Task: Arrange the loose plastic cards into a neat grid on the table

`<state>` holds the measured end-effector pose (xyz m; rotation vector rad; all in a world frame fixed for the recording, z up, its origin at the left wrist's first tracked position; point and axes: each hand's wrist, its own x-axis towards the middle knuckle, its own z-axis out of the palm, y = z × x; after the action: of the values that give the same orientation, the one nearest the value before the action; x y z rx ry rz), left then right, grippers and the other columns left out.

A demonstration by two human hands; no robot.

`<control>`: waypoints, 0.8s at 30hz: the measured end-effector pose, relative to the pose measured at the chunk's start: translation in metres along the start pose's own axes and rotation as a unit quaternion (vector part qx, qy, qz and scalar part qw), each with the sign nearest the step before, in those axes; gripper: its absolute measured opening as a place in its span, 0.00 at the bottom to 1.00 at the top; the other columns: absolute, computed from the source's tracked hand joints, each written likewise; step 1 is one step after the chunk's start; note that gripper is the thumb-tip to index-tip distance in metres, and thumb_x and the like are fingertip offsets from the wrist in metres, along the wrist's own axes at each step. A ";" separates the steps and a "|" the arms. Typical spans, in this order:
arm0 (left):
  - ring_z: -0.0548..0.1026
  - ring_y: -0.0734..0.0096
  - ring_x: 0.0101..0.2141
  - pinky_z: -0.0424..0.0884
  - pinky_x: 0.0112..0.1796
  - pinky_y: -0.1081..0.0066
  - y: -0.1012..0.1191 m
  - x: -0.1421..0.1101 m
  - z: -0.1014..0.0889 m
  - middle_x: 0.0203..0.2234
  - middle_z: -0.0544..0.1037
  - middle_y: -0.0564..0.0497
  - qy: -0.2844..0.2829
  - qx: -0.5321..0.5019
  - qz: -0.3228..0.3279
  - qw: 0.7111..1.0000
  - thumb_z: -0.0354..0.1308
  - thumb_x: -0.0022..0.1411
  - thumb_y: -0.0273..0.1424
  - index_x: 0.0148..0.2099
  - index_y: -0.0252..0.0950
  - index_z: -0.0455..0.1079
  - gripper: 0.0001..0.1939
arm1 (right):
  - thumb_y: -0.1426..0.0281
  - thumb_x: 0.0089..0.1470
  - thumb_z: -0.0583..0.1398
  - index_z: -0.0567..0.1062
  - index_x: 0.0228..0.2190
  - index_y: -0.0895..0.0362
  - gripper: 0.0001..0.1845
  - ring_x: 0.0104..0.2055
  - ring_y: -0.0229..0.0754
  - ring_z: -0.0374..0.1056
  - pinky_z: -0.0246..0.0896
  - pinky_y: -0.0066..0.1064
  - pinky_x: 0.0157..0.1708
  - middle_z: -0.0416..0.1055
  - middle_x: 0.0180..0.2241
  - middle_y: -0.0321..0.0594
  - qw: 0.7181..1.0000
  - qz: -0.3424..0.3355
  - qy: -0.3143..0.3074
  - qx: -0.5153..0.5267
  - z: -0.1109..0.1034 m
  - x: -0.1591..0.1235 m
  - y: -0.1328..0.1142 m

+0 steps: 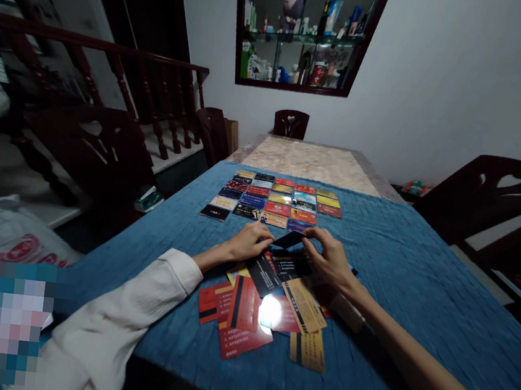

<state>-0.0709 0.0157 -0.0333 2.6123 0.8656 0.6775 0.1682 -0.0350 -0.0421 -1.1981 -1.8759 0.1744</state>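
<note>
A dark plastic card [290,240] is held up, tilted, between my two hands above the blue cloth. My left hand [250,242] pinches its left corner, and my right hand [328,255] grips its right end with thumb and fingers. Beneath them lies a loose, overlapping pile of cards: a black card [263,274], a red card [245,304], a gold card [305,305] and several more. Beyond my hands, other cards stand in neat columns, among them a black card [214,212] at the near left and a brown card [329,210] at the right.
The blue cloth [396,277] covers the near table; its far part has a patterned top [308,161]. Dark wooden chairs [497,195] flank it, with another chair [291,124] at the far end. A plastic bag [18,235] is at the left, near a railing [117,50].
</note>
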 end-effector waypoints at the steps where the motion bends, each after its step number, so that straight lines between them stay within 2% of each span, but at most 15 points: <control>1: 0.75 0.66 0.40 0.69 0.44 0.68 0.000 0.000 0.000 0.37 0.81 0.47 0.005 -0.001 -0.003 1.000 0.54 0.64 0.25 0.38 0.35 0.78 0.11 | 0.65 0.59 0.55 0.74 0.37 0.53 0.09 0.39 0.47 0.70 0.66 0.39 0.41 0.75 0.35 0.42 1.000 -0.006 0.002 -0.003 0.001 0.003 -0.001; 6: 0.75 0.66 0.41 0.70 0.47 0.66 0.002 -0.001 -0.009 0.39 0.81 0.47 0.083 -0.020 -0.027 0.996 0.56 0.62 0.23 0.43 0.35 0.77 0.10 | 0.68 0.60 0.54 0.75 0.39 0.54 0.11 0.40 0.48 0.69 0.63 0.39 0.41 0.76 0.37 0.46 0.998 -0.039 -0.009 -0.043 0.006 0.020 -0.008; 12: 0.75 0.67 0.40 0.70 0.45 0.66 0.006 -0.010 -0.023 0.38 0.80 0.49 0.161 -0.036 -0.050 0.985 0.59 0.60 0.24 0.43 0.34 0.75 0.08 | 0.70 0.63 0.54 0.76 0.43 0.53 0.12 0.45 0.49 0.67 0.56 0.42 0.46 0.78 0.40 0.45 0.981 -0.098 -0.034 -0.166 0.018 0.035 -0.022; 18: 0.75 0.68 0.38 0.71 0.43 0.68 0.006 -0.018 -0.022 0.36 0.79 0.50 0.150 -0.041 -0.080 0.985 0.60 0.59 0.23 0.41 0.34 0.74 0.07 | 0.70 0.63 0.55 0.76 0.44 0.52 0.11 0.47 0.49 0.65 0.51 0.44 0.50 0.78 0.39 0.43 0.967 -0.149 -0.072 -0.192 0.032 0.041 -0.034; 24: 0.74 0.70 0.34 0.71 0.41 0.69 0.000 -0.018 -0.016 0.31 0.78 0.52 0.131 -0.022 -0.098 0.986 0.58 0.59 0.23 0.36 0.35 0.74 0.05 | 0.68 0.64 0.55 0.76 0.43 0.53 0.10 0.47 0.47 0.66 0.52 0.41 0.49 0.77 0.41 0.45 0.967 -0.142 -0.070 -0.198 0.043 0.044 -0.038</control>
<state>-0.0920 0.0072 -0.0257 2.3924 1.1508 0.9844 0.1048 -0.0061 -0.0219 -1.1784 -2.2542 -0.2940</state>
